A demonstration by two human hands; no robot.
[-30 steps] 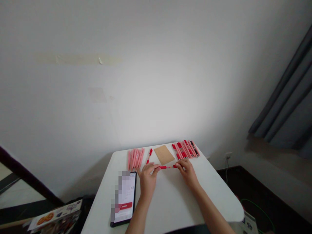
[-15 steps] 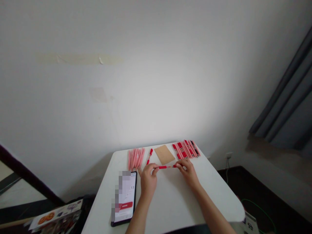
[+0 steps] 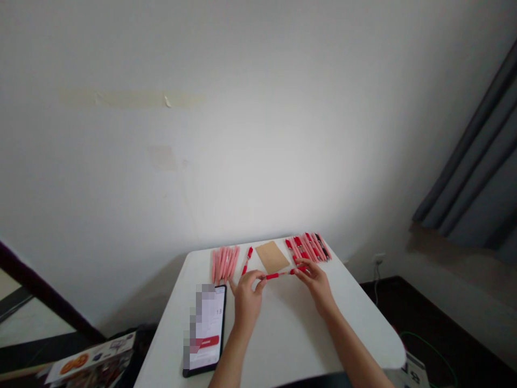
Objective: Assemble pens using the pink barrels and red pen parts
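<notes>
Low over the white table (image 3: 278, 334), a slim red pen (image 3: 272, 276) with a pale middle section is stretched between my two hands. My left hand (image 3: 247, 299) pinches its left end between thumb and fingers. At the other end, my right hand (image 3: 321, 288) grips the red part. Whether the two red parts are joined in the middle is too small to tell. Another red pen (image 3: 247, 260) lies just beyond my left hand. Several pink sticks (image 3: 225, 263) lie side by side at the left. A row of red, pink and black pens (image 3: 309, 247) lies beyond my right hand.
A tan paper square (image 3: 272, 257) lies at the table's back, between the pen groups. A phone with a lit screen (image 3: 208, 328) rests left of my left arm. The wall (image 3: 258, 134) stands right behind the table. A grey curtain (image 3: 476, 194) hangs at right.
My right hand has shifted slightly right and up, its fingers now more extended along the pen's red end. The held pen slants up to the right; my left hand has barely moved.
</notes>
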